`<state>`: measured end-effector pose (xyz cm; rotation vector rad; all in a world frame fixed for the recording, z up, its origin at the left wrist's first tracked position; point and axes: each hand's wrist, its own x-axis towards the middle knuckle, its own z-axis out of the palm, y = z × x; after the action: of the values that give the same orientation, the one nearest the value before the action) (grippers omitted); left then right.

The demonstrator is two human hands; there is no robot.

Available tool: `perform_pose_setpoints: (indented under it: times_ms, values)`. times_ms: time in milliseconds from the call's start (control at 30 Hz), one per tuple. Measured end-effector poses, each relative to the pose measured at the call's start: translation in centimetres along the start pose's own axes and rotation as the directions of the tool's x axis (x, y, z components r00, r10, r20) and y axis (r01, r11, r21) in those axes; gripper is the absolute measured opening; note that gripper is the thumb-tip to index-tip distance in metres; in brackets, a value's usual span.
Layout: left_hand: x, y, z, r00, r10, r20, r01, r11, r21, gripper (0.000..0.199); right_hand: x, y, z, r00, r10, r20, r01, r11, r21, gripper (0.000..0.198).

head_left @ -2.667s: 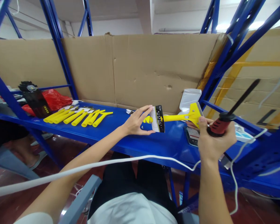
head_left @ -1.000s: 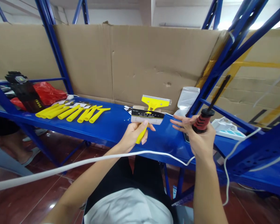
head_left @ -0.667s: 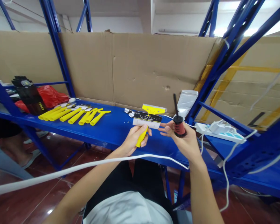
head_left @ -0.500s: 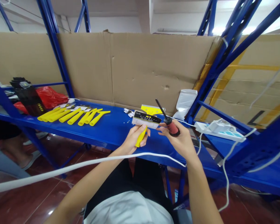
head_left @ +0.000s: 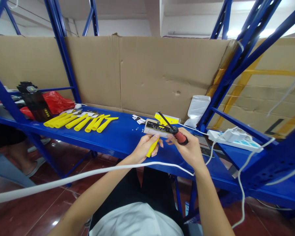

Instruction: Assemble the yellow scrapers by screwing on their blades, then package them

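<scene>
My left hand (head_left: pixel 147 147) is closed round the yellow handle of a scraper (head_left: pixel 152 148), whose wide yellow head shows beyond a card. That black and white printed card (head_left: pixel 159 127) lies across the tool and hides its neck. In my right hand (head_left: pixel 188 144) is a screwdriver (head_left: pixel 181 136) with a red and black handle, its dark shaft slanting up and left over the card. The right fingertips are at the card's right end; whether they pinch it I cannot tell. Several yellow-handled tools (head_left: pixel 80 122) lie in a row to the left.
The blue shelf (head_left: pixel 120 141) holds small white labels (head_left: pixel 139 119), a black bottle (head_left: pixel 36 105), a red bag (head_left: pixel 57 102) and a silvery pouch (head_left: pixel 198 109). At right lies a white power strip (head_left: pixel 236 139). A white cable (head_left: pixel 88 175) crosses before my arms. A person's foot (head_left: pixel 35 167) shows at left.
The view has shifted slightly. The card and scraper have turned a little, the card's right end now nearer the screwdriver's handle, and the shaft slants lower to the left.
</scene>
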<state>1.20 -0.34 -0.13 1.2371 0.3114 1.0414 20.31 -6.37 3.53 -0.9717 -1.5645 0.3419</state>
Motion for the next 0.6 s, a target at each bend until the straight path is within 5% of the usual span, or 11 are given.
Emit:
perform_pose_setpoints:
  times_ms: [333, 600]
  values:
    - [-0.29, 0.06, 0.07, 1.0, 0.009, 0.008, -0.01, 0.999, 0.053, 0.072, 0.12, 0.98, -0.44, 0.965, 0.104, -0.242, -0.087, 0.993, 0.083, 0.047]
    - [-0.43, 0.18, 0.14, 0.998, 0.027, 0.05, -0.032, 0.995, 0.092, 0.068, 0.07, 0.98, -0.75, 0.957, 0.103, -0.269, -0.087, 0.994, 0.073, 0.046]
